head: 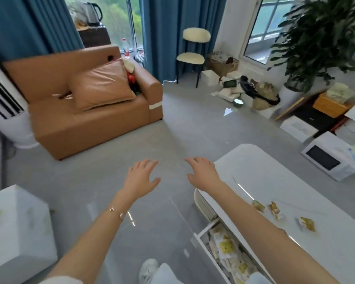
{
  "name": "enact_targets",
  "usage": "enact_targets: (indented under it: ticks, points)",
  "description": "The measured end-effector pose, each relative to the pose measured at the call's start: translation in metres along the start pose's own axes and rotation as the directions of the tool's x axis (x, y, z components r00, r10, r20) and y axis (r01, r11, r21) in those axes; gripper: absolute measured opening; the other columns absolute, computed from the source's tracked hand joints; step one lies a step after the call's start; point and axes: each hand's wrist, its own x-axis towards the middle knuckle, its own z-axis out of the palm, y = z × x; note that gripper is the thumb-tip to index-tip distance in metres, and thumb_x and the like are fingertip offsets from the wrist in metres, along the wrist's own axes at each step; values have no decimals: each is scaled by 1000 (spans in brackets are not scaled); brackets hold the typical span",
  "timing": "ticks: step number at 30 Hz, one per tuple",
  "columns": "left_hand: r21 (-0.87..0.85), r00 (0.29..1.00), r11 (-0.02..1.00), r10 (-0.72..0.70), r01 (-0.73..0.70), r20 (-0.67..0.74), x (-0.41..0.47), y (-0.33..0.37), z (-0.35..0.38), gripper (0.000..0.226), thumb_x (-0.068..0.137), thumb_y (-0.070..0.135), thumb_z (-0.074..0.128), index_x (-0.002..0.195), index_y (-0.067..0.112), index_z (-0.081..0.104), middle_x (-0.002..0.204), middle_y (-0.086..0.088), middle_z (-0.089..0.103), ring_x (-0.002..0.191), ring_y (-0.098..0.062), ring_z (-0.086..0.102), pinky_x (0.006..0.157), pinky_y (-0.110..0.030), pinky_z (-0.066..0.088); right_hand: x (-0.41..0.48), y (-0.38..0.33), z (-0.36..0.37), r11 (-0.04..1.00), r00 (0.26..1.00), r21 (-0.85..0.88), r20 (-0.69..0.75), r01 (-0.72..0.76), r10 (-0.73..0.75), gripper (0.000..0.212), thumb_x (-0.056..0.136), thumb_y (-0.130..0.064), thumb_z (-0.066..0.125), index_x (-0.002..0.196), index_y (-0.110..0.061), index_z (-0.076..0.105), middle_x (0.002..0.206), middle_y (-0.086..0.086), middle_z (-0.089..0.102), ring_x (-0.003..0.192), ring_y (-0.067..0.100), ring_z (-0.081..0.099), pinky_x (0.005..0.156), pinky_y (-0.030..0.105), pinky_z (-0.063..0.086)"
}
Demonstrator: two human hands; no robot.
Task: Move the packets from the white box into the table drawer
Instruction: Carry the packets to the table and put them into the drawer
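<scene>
My left hand [141,177] and my right hand [203,171] are stretched forward over the grey floor, fingers spread, holding nothing. The white box [19,228] stands at the lower left, left of my left forearm. The white table [275,181] is at the right, and its drawer [201,240] is pulled open below my right forearm. Several yellow and white packets [226,245] fill the drawer. Three packets [275,209] lie on the tabletop to the right of my right arm.
A brown sofa [86,111] with a cushion stands ahead on the left. A white chair [193,56] is by the blue curtains. Boxes, a white microwave [332,160] and a large plant [324,42] crowd the right side. My shoe [149,270] shows at the bottom.
</scene>
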Motion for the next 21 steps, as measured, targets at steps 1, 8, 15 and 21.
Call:
enact_targets:
  ticks: [1, 8, 15, 21]
  points:
    - [-2, 999, 1000, -30, 30, -19, -2, -19, -6, 63, 91, 53, 49, 147, 31, 31, 151, -1, 33, 138, -24, 29, 109, -36, 25, 13, -18, 1, 1000, 1000, 0, 8, 23, -23, 57, 91, -24, 48, 146, -25, 33, 140, 6, 45, 131, 28, 37, 105, 38, 29]
    - [-27, 962, 969, -247, 246, -115, -16, -153, -53, 62, 91, 49, 51, 147, 28, 32, 149, 0, 35, 136, -23, 31, 108, -38, 26, 93, -137, 14, 988, 989, 50, 25, 147, -148, 57, 90, -30, 51, 145, -26, 35, 141, 6, 45, 131, 29, 37, 106, 39, 31]
    - [-111, 871, 887, -462, 449, -170, -41, -245, -69, 63, 92, 50, 49, 148, 29, 30, 152, -4, 30, 139, -25, 26, 111, -39, 22, 155, -226, 30, 969, 970, 96, 63, 229, -235, 56, 91, -33, 53, 144, -24, 37, 140, 6, 47, 132, 29, 36, 105, 39, 31]
    - [-153, 764, 769, -637, 620, -106, -58, -303, -62, 65, 93, 55, 44, 150, 33, 23, 155, -3, 24, 142, -25, 20, 113, -42, 20, 212, -284, 45, 928, 918, 65, 142, 366, -372, 54, 93, -37, 50, 144, -24, 35, 140, 5, 46, 133, 28, 35, 105, 40, 32]
